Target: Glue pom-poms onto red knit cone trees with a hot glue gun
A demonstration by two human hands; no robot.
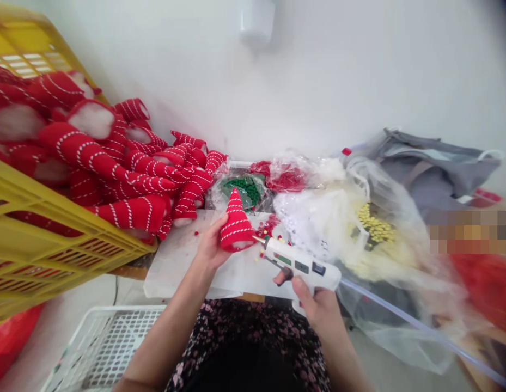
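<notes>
My left hand (pixel 211 245) grips a red cone-shaped felt hat (pixel 235 224) with white stitched stripes, its tip pointing up. In my right hand (pixel 314 302) is a white hot glue gun (pixel 299 264), with a finger at its trigger. The gun's nozzle meets or almost meets the lower right rim of the hat; I cannot tell if they touch. A long clear glue stick (pixel 403 313) runs out of the gun's back end. Behind the hat lies a clear bag of green pom-poms (pixel 247 188). Small red and yellow beads (pixel 271 226) are scattered by the nozzle.
A yellow crate (pixel 68 239) on the left overflows with striped red stuffed pieces (pixel 146 169). Bags of red (pixel 289 177), white and yellow bits (pixel 375 223) crowd the right, near a grey bag (pixel 436 163). A white basket (pixel 122 335) sits below left.
</notes>
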